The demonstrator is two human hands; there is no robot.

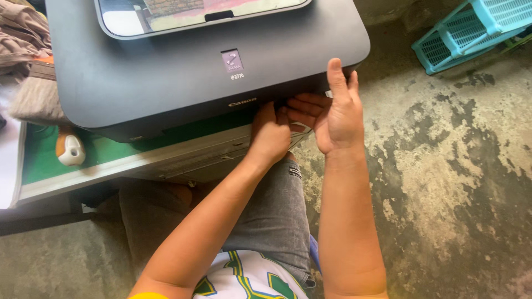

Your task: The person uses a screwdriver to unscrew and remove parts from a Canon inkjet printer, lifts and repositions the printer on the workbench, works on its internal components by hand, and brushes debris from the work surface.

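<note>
A dark grey printer (pixel 166 72) lies on a green-topped table (pixel 41 160), its front edge overhanging toward me. My left hand (pixel 270 135) reaches under the printer's front edge, its fingers hidden beneath it. Just to the right, my right hand (pixel 331 111) is at the front right corner, thumb up against the printer's edge and fingers curled under it. A glossy lid panel (pixel 188 14) sits on the printer's top.
A white and orange small object (pixel 70 149) lies on the green table under the printer's left side. Brown cloth (pixel 22 39) is heaped at the far left. Turquoise plastic baskets (pixel 476 27) stand at the top right on the stained concrete floor (pixel 454 166).
</note>
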